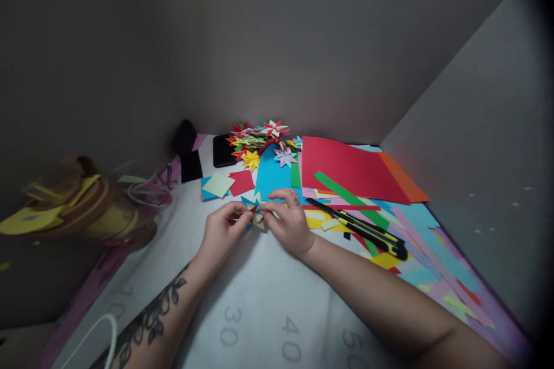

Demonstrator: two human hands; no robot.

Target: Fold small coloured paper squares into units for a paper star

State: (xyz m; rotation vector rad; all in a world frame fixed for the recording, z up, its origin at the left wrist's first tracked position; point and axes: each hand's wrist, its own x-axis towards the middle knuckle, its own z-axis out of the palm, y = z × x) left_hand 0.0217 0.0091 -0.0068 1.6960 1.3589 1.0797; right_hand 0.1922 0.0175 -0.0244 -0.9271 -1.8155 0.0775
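Observation:
Between my two hands is a small folded paper star [258, 200] in blue, pale yellow and a bit of red. My left hand [225, 225] pinches its left side with thumb and forefinger. From the right, my right hand [288, 223] grips it with the thumb and fingertips, which cover part of its points. Behind it lie small paper squares, a pale yellow one [219, 184] and a red one [241, 183]. Finished paper stars [264, 138] in many colours are heaped at the back, with a yellow star [250, 160] at the front of the heap.
A yellow and black utility knife [367, 230] lies right of my hands among paper strips [437, 265]. Red paper sheets [346, 167] are stacked behind it. A black phone [224, 151] lies at the back. A brown and yellow pot-like container [108, 213] stands on the left.

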